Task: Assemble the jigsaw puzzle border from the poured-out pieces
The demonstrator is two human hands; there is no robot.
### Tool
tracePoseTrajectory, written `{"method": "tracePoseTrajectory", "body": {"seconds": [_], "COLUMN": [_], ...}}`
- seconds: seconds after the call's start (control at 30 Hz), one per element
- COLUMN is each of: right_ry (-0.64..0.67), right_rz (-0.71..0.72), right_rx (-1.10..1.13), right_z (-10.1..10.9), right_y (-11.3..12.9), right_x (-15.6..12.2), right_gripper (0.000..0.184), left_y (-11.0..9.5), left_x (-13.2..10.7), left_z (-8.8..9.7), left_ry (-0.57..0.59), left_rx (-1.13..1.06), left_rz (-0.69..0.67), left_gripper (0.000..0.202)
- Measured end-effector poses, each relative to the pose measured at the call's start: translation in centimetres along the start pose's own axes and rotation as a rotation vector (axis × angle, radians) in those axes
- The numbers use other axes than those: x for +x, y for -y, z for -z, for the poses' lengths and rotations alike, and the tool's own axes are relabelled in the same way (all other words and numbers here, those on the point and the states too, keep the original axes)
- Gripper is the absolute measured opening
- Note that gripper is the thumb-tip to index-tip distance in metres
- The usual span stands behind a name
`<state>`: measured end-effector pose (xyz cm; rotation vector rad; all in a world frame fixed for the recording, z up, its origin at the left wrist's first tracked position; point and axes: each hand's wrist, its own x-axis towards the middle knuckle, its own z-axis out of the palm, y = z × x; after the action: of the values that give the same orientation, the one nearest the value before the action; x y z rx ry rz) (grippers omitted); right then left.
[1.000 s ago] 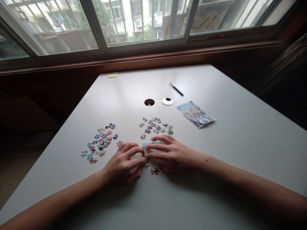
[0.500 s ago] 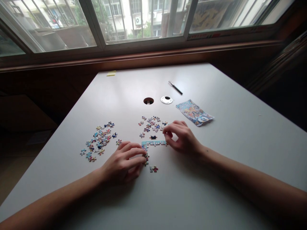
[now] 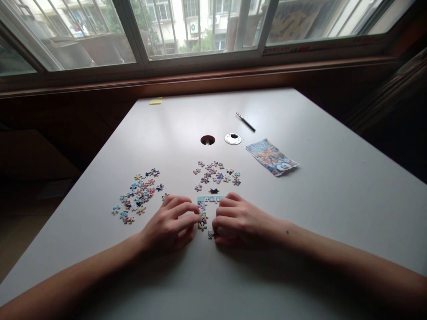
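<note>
A white table (image 3: pixel 300 213) stands under a window. Both hands rest on it: the left hand (image 3: pixel 170 226) and right hand (image 3: pixel 236 220), fingers curled narrow, pinch the joined puzzle strip (image 3: pixel 207 205) between them. Fitting seems underway; the next piece calls for careful alignment. Loose pieces (image 3: pixel 216 172) lie beyond, another heap (image 3: pixel 138 195) to the left.

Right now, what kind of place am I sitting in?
Probably a desk in a home or study room by a window. The white table has a cable hole, a pen and loose jigsaw pieces; apartment buildings show outside.
</note>
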<state>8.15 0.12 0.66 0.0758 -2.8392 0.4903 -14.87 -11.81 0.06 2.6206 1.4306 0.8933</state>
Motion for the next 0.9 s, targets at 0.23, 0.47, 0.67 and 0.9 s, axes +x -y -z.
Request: {"method": "tracePoseTrajectory", "body": {"seconds": [0.23,0.47,0.67,0.9], "right_ry": [0.011,-0.111,-0.256,-0.231], "right_rz": [-0.111,-0.057,-0.065,-0.030], "right_rx": [0.089,-0.010,-0.042,0.015], "right_z": [-0.2,-0.6,-1.4,-1.6], "right_y": [0.7,0.9,1.6,0.8], "right_x": [0.1,0.3,0.7,0.4], "right_gripper": [0.011,0.013,0.015,0.015], "left_y": [-0.2,-0.6,-0.5,-0.4], "left_x": [0.1,0.1,0.4,0.3], "left_z": [0.1,0.3,0.5,0.5], "left_ry": [0.009,-0.006,0.048,0.104], "left_rx": [0.011,0.016,0.018,0.007], "left_rz": [0.011,-0.105,-0.200,-0.198], "left_gripper": [0.022,0.019,0.015,0.003]}}
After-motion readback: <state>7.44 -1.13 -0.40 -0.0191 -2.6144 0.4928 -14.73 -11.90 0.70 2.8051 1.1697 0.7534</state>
